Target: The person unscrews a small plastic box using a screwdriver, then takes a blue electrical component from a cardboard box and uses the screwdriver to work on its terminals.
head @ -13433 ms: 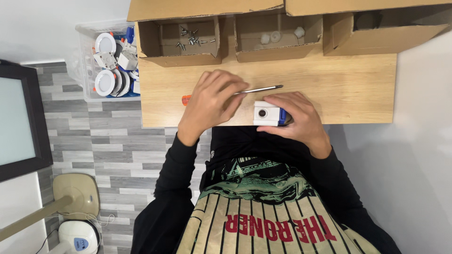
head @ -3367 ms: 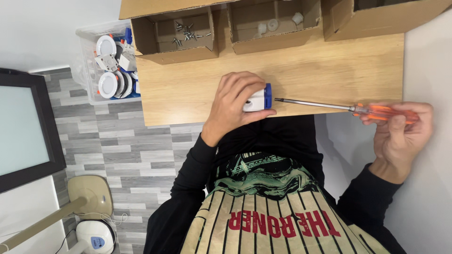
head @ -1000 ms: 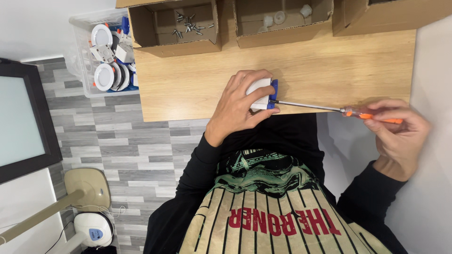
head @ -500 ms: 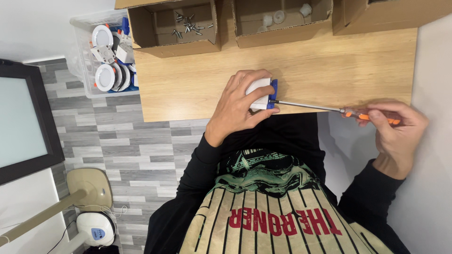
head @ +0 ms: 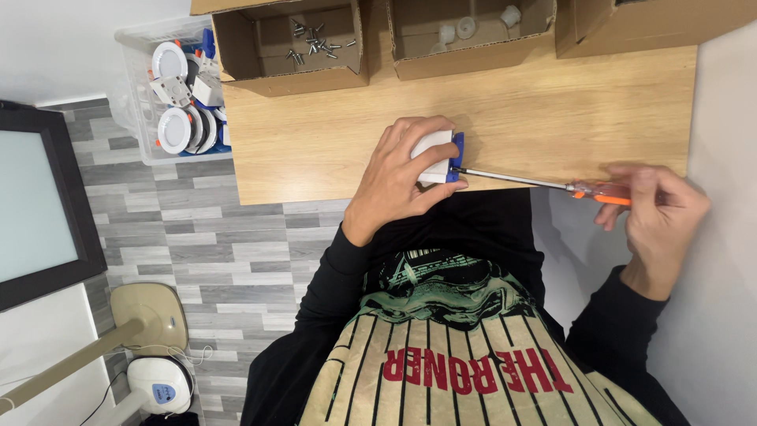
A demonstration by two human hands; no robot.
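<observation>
Left hand [head: 398, 183] wrapped over small white boxy plastic unit [head: 433, 155] with blue end face, grip closed tight around it, pinned near front edge of light wood-grain table [head: 315, 142]. Matte white shell, rounded corners, blue part glossy.

Right hand [head: 658, 211] off past table's right edge, grip closed on orange translucent handle of screwdriver [head: 552, 184]. Thin bright steel shank running level from that grip across to blue face, tip touching it just below left grip's fingertips.

Beyond left grip: open brown cardboard box [head: 290, 43] with loose metal screws; next to it a second cardboard box [head: 471, 31] with small white round parts.

Outward of left grip, off table: clear plastic bin [head: 150, 95] of round white fittings. Grey plank floor [head: 221, 237] below.
</observation>
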